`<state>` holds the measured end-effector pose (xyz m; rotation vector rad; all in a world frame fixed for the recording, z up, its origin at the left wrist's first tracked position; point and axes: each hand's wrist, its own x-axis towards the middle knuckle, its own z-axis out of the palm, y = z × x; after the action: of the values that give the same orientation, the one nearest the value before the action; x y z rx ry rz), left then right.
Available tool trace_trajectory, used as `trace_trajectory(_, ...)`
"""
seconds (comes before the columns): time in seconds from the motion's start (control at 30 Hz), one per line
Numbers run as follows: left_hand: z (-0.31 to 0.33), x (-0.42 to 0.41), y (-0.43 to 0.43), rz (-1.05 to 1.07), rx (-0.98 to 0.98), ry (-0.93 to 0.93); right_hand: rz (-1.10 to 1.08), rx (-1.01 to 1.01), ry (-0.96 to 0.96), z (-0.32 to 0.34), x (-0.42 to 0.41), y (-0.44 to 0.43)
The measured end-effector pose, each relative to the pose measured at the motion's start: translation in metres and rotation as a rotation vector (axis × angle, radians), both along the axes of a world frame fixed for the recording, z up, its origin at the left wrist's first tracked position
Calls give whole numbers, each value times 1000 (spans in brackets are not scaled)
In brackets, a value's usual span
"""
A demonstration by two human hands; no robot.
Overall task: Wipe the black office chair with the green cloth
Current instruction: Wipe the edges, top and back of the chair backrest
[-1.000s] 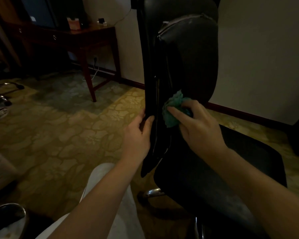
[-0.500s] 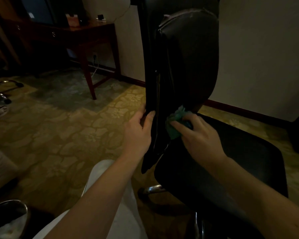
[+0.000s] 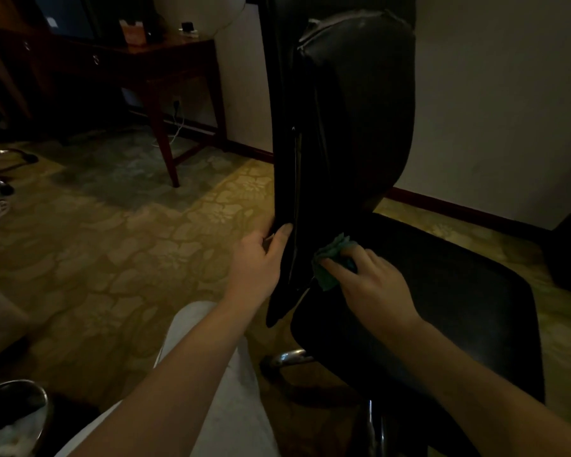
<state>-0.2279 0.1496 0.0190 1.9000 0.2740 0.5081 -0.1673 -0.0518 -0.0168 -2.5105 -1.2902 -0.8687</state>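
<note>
Head view: the black office chair [image 3: 353, 127] stands side-on in dim light. Its tall, rounded backrest is covered in smooth, slightly glossy leather-like material with a seam running down the near edge. The flat, broad seat [image 3: 459, 308] has a duller sheen.

The left hand [image 3: 256, 265] grips the backrest's near side edge low down, with the thumb on the facing surface and the fingers wrapped behind. The right hand [image 3: 373, 288] holds the crumpled green cloth [image 3: 328, 262]. Its fingers curl over the cloth and press it against the bottom of the backrest, just where that meets the seat. The cloth is soft and bunched, and most of it is covered by the fingers.

Below the seat, a curved chrome base leg [image 3: 290, 357] catches the light. A white trouser leg [image 3: 225, 390] lies between the forearms.

The floor is yellow-green carpet [image 3: 112, 258] with a floral pattern. A dark polished wooden desk [image 3: 165, 61] with slim tapered legs stands back left against the pale wall [image 3: 491, 110]. A white cable [image 3: 178, 127] hangs beneath it. A reddish baseboard [image 3: 459, 209] runs along the wall behind the chair.
</note>
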Motion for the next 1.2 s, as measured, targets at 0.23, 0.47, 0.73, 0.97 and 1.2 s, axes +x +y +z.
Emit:
trace_trajectory(0.23, -25, -6, 1, -9, 41, 106, -14, 102, -43, 28, 11, 11)
trace_trajectory(0.47, -27, -3, 4, 6, 69, 80, -16, 1, -1, -15, 2, 1)
trace_trajectory(0.73, -32, -3, -2, 19, 12, 41, -2, 186, -85, 53, 11, 18)
trace_trajectory(0.97, -32, -5, -1, 35, 25, 59, -18, -20, 30, -30, -4, 0)
trace_trajectory(1.2, -34, -1, 0, 23, 34, 59, -36, 94, -3, -5, -2, 8)
